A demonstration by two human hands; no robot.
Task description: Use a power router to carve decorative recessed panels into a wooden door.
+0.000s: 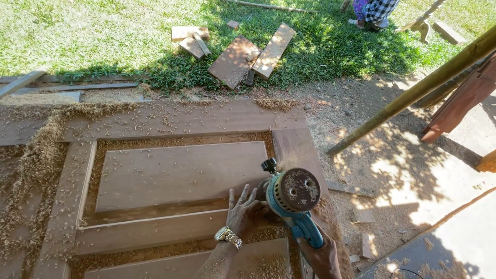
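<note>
Blue-bodied power sander [293, 204] with a round, dust-caked disc, low in the frame at about 5 o'clock, tilted so the disc faces up, black knob at its top. Resting over the right-hand rail of a brown wooden panelled door [175, 173] laid flat. Left hand [247, 213] at 9 o'clock of the sander, fingers spread and pressed against the tool's head, silver wristwatch [228, 236] on the wrist. Right hand [321, 257] at 6 o'clock of the sander, wrapped round the blue handle from below, fingers closed on it. Door surface strewn with pale wood shavings [39, 155], heaped thickest along the grooves and at the 9 o'clock edge. Sandy ground at 3 o'clock, dappled with sun and shade, small offcuts lying on it. Slanting green pole [413, 93] at 2 o'clock, reddish board beside it. Grass across the top, with loose boards [248, 57] at 12 o'clock. Another person [373, 13] crouching at 1 o'clock, only checked clothing and feet showing.
</note>
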